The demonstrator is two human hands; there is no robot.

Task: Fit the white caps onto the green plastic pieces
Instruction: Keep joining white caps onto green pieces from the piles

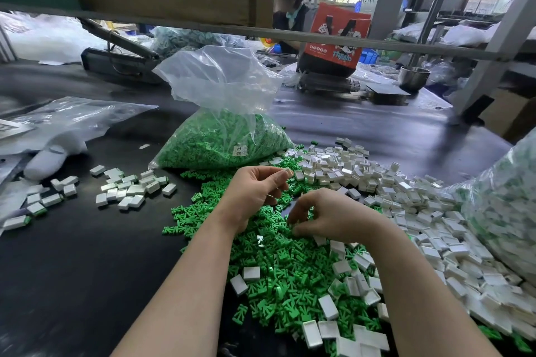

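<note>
My two forearms bare from lower frame edge to wrists; no sleeves or cuffs in view. No gloves on either hand. My left hand point(255, 194): no watch, no wristband, no bracelet; possible thin ring on one finger, too small to confirm. My right hand point(330, 217): wrist bare, no ring seen, no strap. Nails short, unpainted where visible. No tape, plasters or markings seen on either arm. Upper arms, shoulders, clothing out of frame; cannot report.
</note>
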